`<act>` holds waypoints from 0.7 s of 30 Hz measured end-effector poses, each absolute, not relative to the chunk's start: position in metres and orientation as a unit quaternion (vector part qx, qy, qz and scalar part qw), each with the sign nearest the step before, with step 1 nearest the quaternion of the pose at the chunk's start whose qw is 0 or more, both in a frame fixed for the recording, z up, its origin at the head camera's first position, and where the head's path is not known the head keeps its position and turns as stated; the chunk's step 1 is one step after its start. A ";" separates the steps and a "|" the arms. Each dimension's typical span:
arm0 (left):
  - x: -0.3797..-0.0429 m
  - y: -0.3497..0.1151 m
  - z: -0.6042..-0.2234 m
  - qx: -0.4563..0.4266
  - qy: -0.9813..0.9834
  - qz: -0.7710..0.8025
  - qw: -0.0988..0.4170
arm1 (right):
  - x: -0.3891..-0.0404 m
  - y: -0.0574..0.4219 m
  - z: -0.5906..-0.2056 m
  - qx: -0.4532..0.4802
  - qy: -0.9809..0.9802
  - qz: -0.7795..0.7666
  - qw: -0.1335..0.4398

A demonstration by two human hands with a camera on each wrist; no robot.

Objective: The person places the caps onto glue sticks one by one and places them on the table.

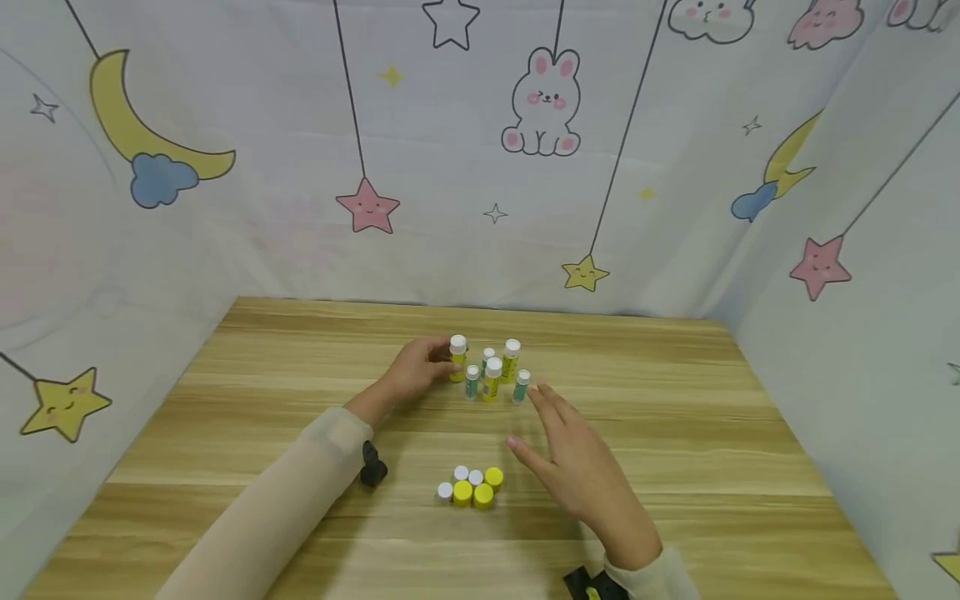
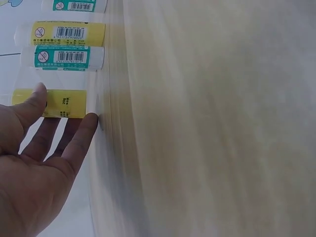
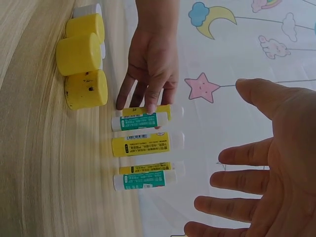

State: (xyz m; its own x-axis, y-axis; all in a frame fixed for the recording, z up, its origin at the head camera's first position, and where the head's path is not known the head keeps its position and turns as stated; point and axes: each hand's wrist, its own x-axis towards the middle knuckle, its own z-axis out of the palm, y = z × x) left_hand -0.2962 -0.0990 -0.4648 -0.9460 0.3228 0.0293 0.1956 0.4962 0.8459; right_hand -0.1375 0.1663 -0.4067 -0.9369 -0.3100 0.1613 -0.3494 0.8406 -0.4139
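Observation:
Yellow and green glue sticks stand upright in a group toward the back of the table, white at the top. My left hand (image 1: 417, 367) is at the group's left end and holds the leftmost yellow glue stick (image 2: 69, 103), thumb in front and fingers behind. Nearest my right hand (image 1: 581, 458) is a green glue stick (image 1: 521, 388) at the group's right side. In the right wrist view that hand's fingers (image 3: 242, 180) are spread and hold nothing. A yellow glue stick (image 3: 140, 144) stands in the middle.
Yellow caps (image 1: 483, 497) and white caps (image 1: 446, 491) sit together nearer me on the wood-grained table (image 1: 315, 550). Behind and beside the table hangs a white cloth (image 1: 450, 258) printed with stars, moons and rabbits. A black wrist device (image 1: 372, 465) shows under the left sleeve.

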 end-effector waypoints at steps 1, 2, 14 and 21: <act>-0.295 -0.100 -0.465 0.150 0.862 0.479 0.062 | -0.138 0.166 -0.407 0.172 -0.959 0.223 0.044; -0.294 -0.100 -0.466 0.150 0.861 0.482 0.059 | -0.138 0.167 -0.408 0.172 -0.959 0.222 0.044; -0.277 -0.106 -0.473 0.099 0.844 0.525 0.049 | -0.143 0.169 -0.413 0.174 -0.960 0.219 0.034; -0.263 -0.108 -0.470 0.076 0.837 0.540 0.037 | -0.146 0.172 -0.413 0.192 -0.957 0.216 0.035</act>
